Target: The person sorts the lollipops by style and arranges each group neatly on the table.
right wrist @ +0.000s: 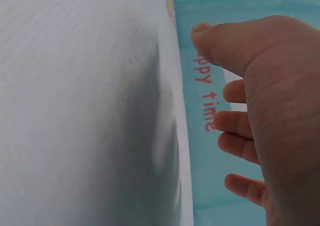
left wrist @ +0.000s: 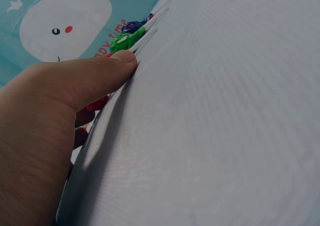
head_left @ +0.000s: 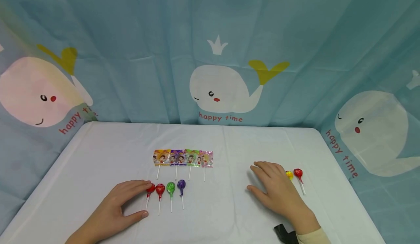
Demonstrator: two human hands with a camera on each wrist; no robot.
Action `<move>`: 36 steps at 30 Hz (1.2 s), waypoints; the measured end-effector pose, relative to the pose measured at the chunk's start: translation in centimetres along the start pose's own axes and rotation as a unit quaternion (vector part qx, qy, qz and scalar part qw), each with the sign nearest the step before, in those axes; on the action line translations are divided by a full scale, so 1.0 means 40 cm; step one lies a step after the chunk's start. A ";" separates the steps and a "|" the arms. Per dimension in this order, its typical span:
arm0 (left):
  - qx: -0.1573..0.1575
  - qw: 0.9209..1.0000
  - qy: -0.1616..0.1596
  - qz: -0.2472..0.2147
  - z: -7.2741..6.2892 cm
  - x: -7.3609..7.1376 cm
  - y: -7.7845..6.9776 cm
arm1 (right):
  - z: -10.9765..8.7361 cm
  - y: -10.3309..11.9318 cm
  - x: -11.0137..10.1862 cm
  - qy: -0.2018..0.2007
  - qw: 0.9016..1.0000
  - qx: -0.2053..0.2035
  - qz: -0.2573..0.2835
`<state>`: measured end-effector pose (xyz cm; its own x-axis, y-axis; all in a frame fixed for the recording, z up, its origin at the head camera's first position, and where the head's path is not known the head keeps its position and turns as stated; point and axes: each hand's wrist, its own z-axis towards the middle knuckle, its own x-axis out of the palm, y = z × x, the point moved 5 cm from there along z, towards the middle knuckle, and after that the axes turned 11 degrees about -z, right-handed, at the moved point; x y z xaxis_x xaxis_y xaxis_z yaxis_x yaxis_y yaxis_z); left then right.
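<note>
A row of ball lollipops lies on the white table in the head view: a red lollipop (head_left: 150, 189) at the left end, another red lollipop (head_left: 160, 189), a green lollipop (head_left: 170, 187) and a purple lollipop (head_left: 181, 185). My left hand (head_left: 113, 209) touches the top of the leftmost red one with its fingertips. Its thumb lies apart from the fingers, beside the stick's lower end. To the right, my right hand (head_left: 277, 189) is over the table with fingers spread and nothing held. Close beside it lie a yellow lollipop (head_left: 289, 174), partly hidden by the hand, and a red lollipop (head_left: 298, 173).
Behind the row, flat lollipops in orange (head_left: 162, 157), purple (head_left: 178, 158), green (head_left: 193, 158) and pink (head_left: 206, 159) wrappers lie side by side. A black object (head_left: 285, 234) shows by the right wrist. A whale-print curtain (head_left: 147, 91) hangs behind the table.
</note>
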<state>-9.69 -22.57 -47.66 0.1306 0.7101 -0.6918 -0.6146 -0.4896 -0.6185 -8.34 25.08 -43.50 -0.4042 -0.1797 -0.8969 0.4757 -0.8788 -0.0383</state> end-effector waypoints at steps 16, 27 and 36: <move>-0.001 1.000 0.000 0.002 -0.010 -0.003 0.002 | -0.021 -0.019 -0.008 -0.011 1.000 0.008 -0.006; 0.014 1.000 -0.004 0.003 -0.001 -0.006 0.000 | -0.062 -0.050 -0.012 0.018 0.999 0.045 -0.024; 0.029 1.000 -0.008 -0.003 -0.002 -0.002 -0.004 | -0.072 -0.073 -0.025 0.014 0.998 0.058 -0.019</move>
<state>-9.53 -22.60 -47.53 0.1224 0.7216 -0.6814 -0.6579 -0.4551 -0.6001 -7.08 29.10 -43.77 -0.3972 -0.1335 -0.9080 0.3658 -0.9304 -0.0232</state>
